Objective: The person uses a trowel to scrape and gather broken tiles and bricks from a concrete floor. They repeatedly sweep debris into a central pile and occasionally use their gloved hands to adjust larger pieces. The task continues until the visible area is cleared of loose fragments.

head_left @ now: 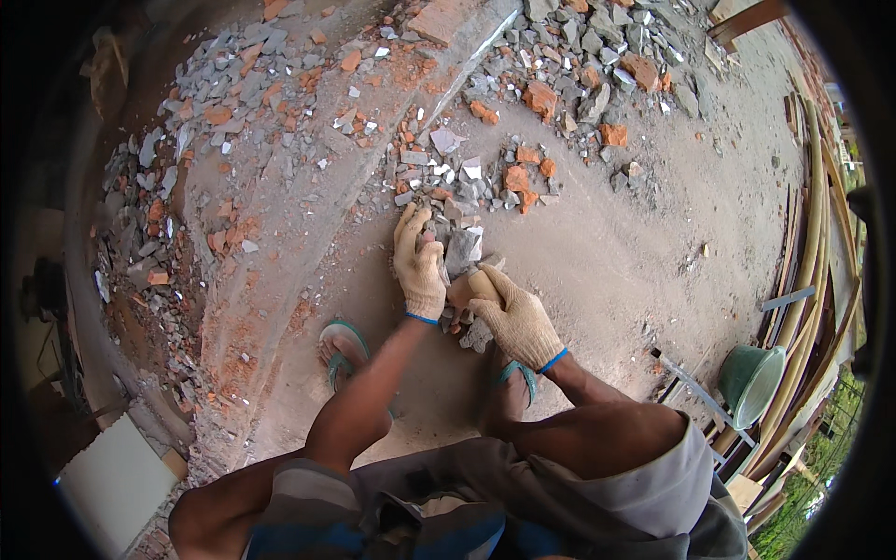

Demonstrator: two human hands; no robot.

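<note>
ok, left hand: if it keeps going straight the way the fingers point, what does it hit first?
The left hand points up the picture, away from the person. First in that line is probably the rubble pile of grey and orange brick fragments just beyond its fingertips, though depth is hard to judge.

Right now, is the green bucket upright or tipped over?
Tipped: the green bucket leans on its side by the stacked planks, its open mouth facing sideways. Contents cannot be told.

The right hand (515, 317) covered most of a tan lump, so its kind could not be told. Grey shards (473, 334) below it were partly hidden. The right sandal (514, 378) showed only a strap. The far-right boards (814, 233) blurred into the rim.
</note>
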